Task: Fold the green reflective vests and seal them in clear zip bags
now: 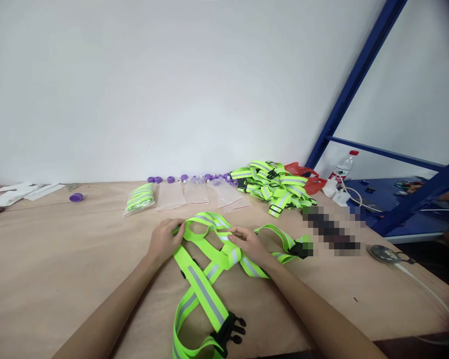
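Note:
A neon-green reflective strap harness (205,289) with silver stripes lies loosely looped on the table before me. My left hand (167,239) is closed on its upper left band, the fingertips partly hidden. Over the loops at the right, my right hand (249,244) pinches a band between thumb and fingers. A black side-release buckle (229,333) with its prongs exposed sits at the near end of a strap. Another black buckle (301,249), partly pixelated, lies at the right end of the harness.
Behind are a filled clear bag (140,198), flat plastic bags (171,195), purple caps (76,197) and a pile of green straps (277,184). At the right stand a bottle (344,167), a blue metal frame (353,89) and a round cabled device (384,254). White papers (17,193) lie far left.

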Demonstrator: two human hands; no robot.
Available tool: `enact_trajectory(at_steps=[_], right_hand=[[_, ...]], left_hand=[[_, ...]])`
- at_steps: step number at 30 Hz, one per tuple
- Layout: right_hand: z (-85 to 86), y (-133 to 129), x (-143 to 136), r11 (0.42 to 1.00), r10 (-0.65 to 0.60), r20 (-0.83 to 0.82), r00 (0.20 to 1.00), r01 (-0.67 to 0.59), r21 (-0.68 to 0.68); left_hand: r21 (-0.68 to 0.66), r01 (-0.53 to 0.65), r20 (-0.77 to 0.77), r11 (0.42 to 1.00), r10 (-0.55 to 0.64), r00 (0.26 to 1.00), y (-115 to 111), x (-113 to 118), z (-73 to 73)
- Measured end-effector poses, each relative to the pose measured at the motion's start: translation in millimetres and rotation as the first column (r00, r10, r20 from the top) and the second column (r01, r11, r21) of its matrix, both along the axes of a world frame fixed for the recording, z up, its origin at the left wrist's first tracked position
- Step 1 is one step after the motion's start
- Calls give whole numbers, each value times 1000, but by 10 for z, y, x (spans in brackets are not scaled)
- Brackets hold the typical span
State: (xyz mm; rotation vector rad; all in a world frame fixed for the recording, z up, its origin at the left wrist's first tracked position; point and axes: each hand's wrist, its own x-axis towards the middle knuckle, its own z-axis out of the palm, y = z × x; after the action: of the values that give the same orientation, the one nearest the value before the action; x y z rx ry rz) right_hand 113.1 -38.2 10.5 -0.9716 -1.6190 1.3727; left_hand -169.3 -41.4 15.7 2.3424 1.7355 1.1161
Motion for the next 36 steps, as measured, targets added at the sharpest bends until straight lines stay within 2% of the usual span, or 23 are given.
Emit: enact_trajectory(at_steps=[3, 5, 10, 14, 17, 20, 23, 25, 28, 31, 33, 36], right_hand=[[-27, 45, 27, 997, -69, -29, 997, 70, 18], [-60, 93, 61, 989, -143, -38, 989, 144, 38], [-105, 195, 142, 954, -287, -54, 957, 290, 80], [-19, 147, 139, 922, -348, -11, 937, 345, 175], [72, 60, 118, 892, -377, 73, 923, 341, 296], [122, -10, 97, 831, -389, 160, 907, 271, 486], [141, -61, 59, 730, -368, 256, 894, 107, 675], [156, -94, 25, 674, -343, 340, 876, -22, 738], [186, -133, -19, 609, -312, 470, 826, -206, 766], [205, -148, -34, 543, -288, 547, 786, -337, 769], [203, -146, -33, 532, -270, 581, 768, -384, 755], [190, -138, -29, 559, -255, 633, 731, -423, 713]], left_hand=[[-139, -23, 132, 990, 42, 990, -26, -28, 66], [-203, 1, 247, 979, 50, 968, -41, -41, 107], [-320, 117, 535, 940, 78, 841, -55, -17, 146], [-386, 207, 671, 899, 119, 732, -64, 40, 123], [-397, 231, 707, 888, 135, 694, -65, 75, 99], [-385, 258, 718, 886, 111, 687, -59, 103, 79], [-353, 241, 683, 904, 73, 727, -62, 136, 59], [-342, 238, 644, 909, 42, 764, -77, 158, 49], [-356, 296, 573, 886, -43, 818, -112, 170, 57], [-367, 331, 474, 870, -131, 871, -144, 145, 99], [-376, 358, 440, 855, -176, 881, -157, 116, 136], [-414, 392, 434, 822, -200, 878, -163, 83, 173]])
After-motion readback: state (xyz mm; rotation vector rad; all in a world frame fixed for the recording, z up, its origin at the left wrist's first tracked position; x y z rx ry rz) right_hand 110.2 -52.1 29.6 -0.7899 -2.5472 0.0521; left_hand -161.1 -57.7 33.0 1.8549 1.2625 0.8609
